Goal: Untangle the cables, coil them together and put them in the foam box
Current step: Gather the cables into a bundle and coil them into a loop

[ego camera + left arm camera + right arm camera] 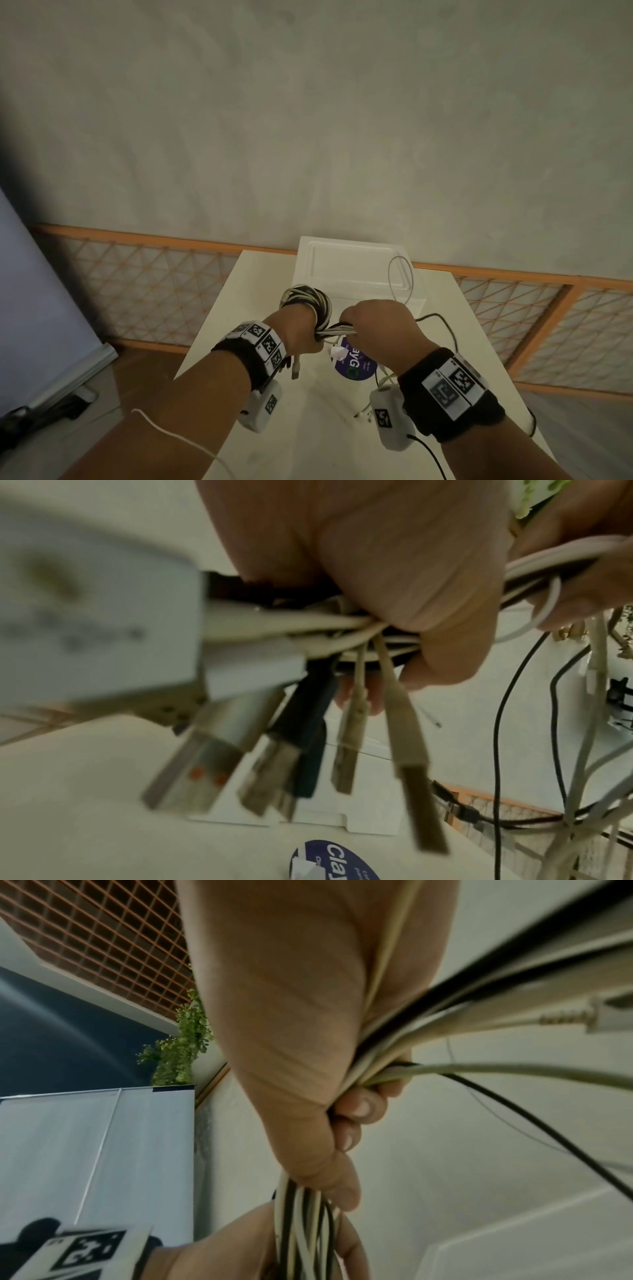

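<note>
Cables, white and black, sit looped in a thick coil over the left hand, whose fingers are clenched round the bundle just above the worktop. From the left wrist view, several plug ends dangle below that fist. The right hand, close beside it, is wrapped tight round the same strands where they leave the coil; loose lengths trail from it across the worktop and one grey loop rises over the foam box. That white box stands at the far edge of the worktop, beyond both hands. A round blue sticker lies beneath the wrists.
</note>
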